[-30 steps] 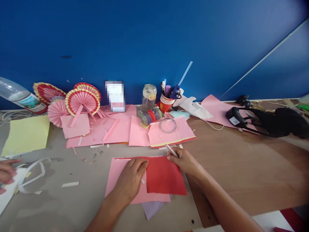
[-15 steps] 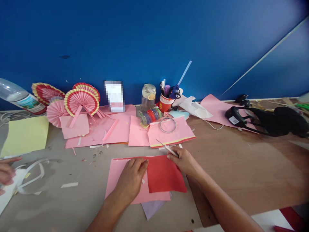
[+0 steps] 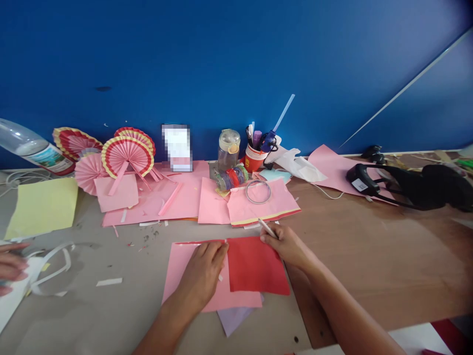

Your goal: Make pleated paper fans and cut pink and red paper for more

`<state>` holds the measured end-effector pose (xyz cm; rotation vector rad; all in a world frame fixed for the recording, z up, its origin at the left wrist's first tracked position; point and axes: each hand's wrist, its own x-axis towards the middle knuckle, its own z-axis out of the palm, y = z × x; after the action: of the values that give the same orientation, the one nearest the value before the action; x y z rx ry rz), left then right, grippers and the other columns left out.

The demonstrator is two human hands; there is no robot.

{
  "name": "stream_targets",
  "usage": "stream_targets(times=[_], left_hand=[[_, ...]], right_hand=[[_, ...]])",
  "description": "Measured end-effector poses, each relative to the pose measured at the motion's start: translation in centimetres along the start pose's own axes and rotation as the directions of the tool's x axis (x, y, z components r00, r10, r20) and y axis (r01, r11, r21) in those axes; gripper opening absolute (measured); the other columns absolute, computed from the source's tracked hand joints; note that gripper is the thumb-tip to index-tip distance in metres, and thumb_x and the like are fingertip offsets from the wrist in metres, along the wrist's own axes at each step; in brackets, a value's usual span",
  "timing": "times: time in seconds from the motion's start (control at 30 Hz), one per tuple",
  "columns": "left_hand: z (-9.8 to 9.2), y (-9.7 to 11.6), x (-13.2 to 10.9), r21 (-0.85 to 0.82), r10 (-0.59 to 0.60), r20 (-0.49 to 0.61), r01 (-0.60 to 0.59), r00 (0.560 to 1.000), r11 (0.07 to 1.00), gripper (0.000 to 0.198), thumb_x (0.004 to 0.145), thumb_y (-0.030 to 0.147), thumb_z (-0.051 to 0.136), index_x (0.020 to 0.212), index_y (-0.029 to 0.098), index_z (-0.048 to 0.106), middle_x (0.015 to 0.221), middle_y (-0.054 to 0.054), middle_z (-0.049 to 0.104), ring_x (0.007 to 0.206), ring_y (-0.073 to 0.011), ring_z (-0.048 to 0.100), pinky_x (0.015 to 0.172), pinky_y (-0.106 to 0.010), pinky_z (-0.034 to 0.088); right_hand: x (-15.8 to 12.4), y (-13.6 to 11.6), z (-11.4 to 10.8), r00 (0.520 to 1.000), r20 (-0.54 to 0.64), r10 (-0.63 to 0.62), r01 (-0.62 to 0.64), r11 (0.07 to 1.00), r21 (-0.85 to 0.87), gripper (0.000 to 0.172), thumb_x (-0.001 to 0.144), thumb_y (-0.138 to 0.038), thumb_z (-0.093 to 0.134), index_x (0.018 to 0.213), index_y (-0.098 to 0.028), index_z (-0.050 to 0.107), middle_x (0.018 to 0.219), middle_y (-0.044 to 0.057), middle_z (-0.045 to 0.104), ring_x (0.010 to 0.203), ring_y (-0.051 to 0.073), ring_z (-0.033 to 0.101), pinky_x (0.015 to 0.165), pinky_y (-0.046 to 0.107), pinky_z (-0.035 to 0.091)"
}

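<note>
A red paper sheet (image 3: 256,266) lies partly over a pink paper sheet (image 3: 175,271) on the table in front of me. My left hand (image 3: 203,268) rests on the pink sheet, its curled fingertips pressed to the upper left corner of the red one. At the red sheet's upper right corner is my right hand (image 3: 283,241), closed round a slim, pale-handled craft knife (image 3: 266,228) that points away to the left. Its blade tip is hard to make out. From beneath the pink sheet sticks out a corner of purple paper (image 3: 234,318).
Pink folded fans (image 3: 127,158), a phone (image 3: 177,148), a clear jar (image 3: 229,150) and a red cup (image 3: 254,159) of pens line the blue wall. Tape rolls (image 3: 232,177) lie before the jar. Black headgear (image 3: 406,185) is at right. Another person's hand (image 3: 13,266) is at far left.
My right hand has shifted slightly right, and the knife's thin tip no longer shows clearly. The red sheet's upper edge has moved a little right. My left hand keeps its place.
</note>
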<state>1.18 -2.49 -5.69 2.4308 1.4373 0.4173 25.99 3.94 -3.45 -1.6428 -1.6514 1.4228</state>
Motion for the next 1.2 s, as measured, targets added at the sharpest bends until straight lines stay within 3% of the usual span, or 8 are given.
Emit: stream_targets(times=[0.2,0.5,0.77,1.2], left_hand=[[-0.2,0.2,0.2,0.006,-0.054,0.073,0.053,0.996,0.999,0.034,0.084,0.005,0.042,0.112,0.018,0.055,0.110,-0.008,0.059,0.096,-0.0211,0.053,0.083,-0.039,0.048],[-0.6,0.4,0.3,0.045,-0.017,0.064,0.014,0.998,0.999,0.026,0.084,0.003,0.038,0.092,0.019,0.057,0.100,-0.006,0.060,0.092,-0.0199,0.055,0.081,-0.037,0.048],[-0.4,0.3,0.1,0.047,-0.011,0.040,0.009,0.999,0.999,0.028,0.084,0.002,0.037,0.095,0.019,0.057,0.098,-0.006,0.061,0.092,-0.0198,0.055,0.080,-0.037,0.049],[-0.5,0.2,0.1,0.037,-0.013,0.058,0.010,0.998,0.999,0.028,0.085,0.003,0.037,0.101,0.017,0.056,0.104,-0.007,0.060,0.095,-0.0209,0.054,0.082,-0.038,0.049]], right_hand=[[0.1,0.8,-1.1,0.999,0.035,-0.003,-0.002,0.989,0.148,0.023,0.076,-0.038,0.058,0.070,-0.018,0.049,0.057,-0.006,0.037,0.049,0.008,0.033,0.047,0.021,0.027],[0.4,0.2,0.3,0.998,0.069,0.000,-0.006,0.996,0.092,0.016,0.074,-0.031,0.056,0.069,-0.019,0.047,0.056,-0.007,0.035,0.049,0.008,0.032,0.046,0.020,0.028],[0.4,0.0,0.6,0.999,0.037,0.003,-0.004,1.000,0.004,0.013,0.075,-0.030,0.053,0.069,-0.019,0.047,0.056,-0.007,0.037,0.050,0.009,0.037,0.048,0.021,0.030],[0.4,-0.4,0.3,0.994,0.100,0.044,-0.045,0.999,0.009,0.017,0.074,-0.034,0.054,0.069,-0.019,0.047,0.056,-0.007,0.035,0.050,0.009,0.034,0.048,0.022,0.028]])
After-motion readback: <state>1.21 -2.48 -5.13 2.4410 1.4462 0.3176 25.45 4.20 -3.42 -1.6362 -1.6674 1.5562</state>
